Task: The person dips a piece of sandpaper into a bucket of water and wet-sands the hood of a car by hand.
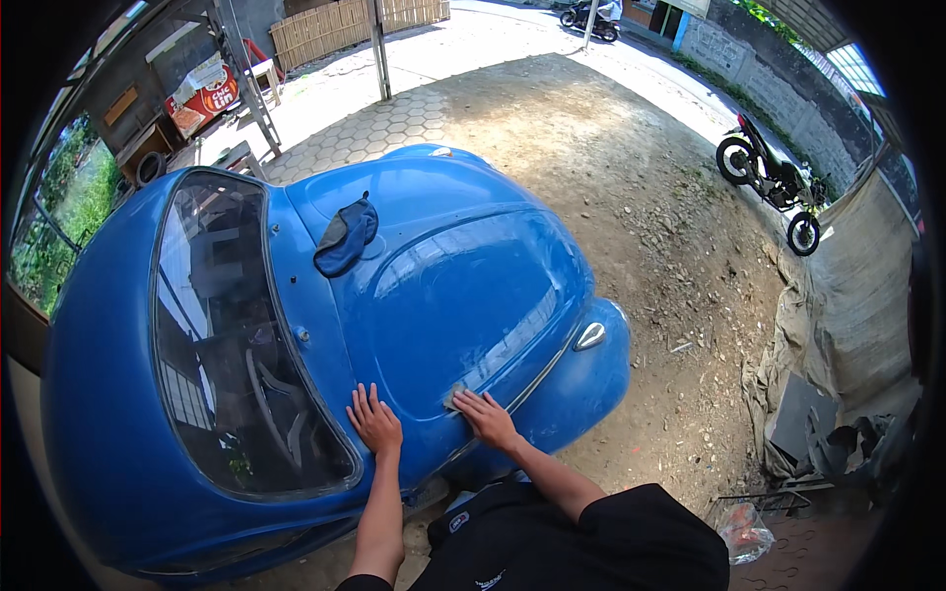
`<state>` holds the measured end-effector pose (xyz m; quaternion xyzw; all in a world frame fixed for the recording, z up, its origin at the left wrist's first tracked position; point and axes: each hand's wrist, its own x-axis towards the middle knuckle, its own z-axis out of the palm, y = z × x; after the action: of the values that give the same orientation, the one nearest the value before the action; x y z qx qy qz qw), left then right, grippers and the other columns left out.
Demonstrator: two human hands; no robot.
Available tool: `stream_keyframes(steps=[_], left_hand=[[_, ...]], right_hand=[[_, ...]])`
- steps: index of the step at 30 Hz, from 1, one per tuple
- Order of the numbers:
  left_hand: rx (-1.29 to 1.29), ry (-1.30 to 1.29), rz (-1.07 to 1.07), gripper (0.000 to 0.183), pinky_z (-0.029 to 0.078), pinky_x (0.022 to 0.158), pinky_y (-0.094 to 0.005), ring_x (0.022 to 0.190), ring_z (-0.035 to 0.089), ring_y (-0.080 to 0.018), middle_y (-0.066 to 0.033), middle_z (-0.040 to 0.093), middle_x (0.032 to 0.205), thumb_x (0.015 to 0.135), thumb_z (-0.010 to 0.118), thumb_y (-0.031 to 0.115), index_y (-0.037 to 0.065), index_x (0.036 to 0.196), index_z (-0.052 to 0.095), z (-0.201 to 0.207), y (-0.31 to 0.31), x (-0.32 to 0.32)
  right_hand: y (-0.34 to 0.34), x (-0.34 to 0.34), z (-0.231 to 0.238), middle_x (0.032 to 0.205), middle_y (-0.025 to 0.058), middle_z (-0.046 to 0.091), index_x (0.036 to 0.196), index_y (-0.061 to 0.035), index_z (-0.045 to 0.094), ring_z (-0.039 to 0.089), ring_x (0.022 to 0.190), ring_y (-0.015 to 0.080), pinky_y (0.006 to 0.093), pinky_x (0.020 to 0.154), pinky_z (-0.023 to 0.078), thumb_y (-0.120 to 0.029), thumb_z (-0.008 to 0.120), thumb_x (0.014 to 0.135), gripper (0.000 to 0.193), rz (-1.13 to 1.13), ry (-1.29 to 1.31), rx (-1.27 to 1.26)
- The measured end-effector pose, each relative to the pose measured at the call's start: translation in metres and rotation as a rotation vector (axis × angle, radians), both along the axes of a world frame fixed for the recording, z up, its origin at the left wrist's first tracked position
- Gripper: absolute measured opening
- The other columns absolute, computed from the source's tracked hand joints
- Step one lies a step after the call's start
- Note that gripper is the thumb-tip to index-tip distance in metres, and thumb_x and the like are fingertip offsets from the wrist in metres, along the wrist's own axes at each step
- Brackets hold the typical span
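A rounded blue car (463, 305) fills the middle of the view, its front hood toward the right. My left hand (376, 422) lies flat on the bodywork between the windshield (241, 335) and the hood, fingers spread and nothing under them that I can see. On the hood's near edge, my right hand (485, 418) presses a small greyish piece (454, 398), perhaps sandpaper, against the paint. Most of that piece is hidden beneath the fingers. Farther up, by the base of the windshield, a dark blue cap-like cloth item (347, 236) rests on the car.
A chrome-trimmed lamp (590, 336) sits on the front fender. Gravelly dirt ground (670, 266) spreads beyond the car. At the right are a parked motorcycle (774, 177), a hanging tarp (857, 295) and a clear plastic bag (744, 533). Metal posts (378, 49) stand at the far side.
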<state>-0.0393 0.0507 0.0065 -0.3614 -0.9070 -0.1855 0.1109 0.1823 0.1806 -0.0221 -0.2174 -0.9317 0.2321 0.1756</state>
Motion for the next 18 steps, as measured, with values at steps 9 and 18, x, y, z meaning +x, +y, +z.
stream_keyframes(steps=[9, 18], left_hand=[[-0.009, 0.058, 0.001, 0.042, 0.022, 0.119, -0.0506, 0.143, 0.036, -0.0286, -0.0100, 0.044, 0.150, 0.098, 0.043, 0.016, 0.013, 0.139, 0.052, 0.004, 0.009, 0.003], [-0.019, -0.003, 0.051, 0.040, 0.021, 0.118, -0.0550, 0.142, 0.036, -0.0303, -0.0110, 0.044, 0.150, 0.096, 0.049, 0.017, 0.012, 0.136, 0.054, 0.000, 0.007, -0.007]], right_hand=[[0.036, 0.028, -0.005, 0.149, 0.0137, 0.047, 0.142, -0.0064, 0.050, 0.041, 0.140, 0.0346, 0.0451, 0.111, 0.038, -0.015, 0.050, 0.100, 0.043, -0.245, -0.099, -0.180], [0.039, 0.038, 0.002, 0.156, 0.0044, 0.039, 0.148, -0.0154, 0.042, 0.035, 0.144, 0.0280, 0.0468, 0.114, 0.035, -0.021, 0.048, 0.101, 0.048, -0.082, -0.151, -0.096]])
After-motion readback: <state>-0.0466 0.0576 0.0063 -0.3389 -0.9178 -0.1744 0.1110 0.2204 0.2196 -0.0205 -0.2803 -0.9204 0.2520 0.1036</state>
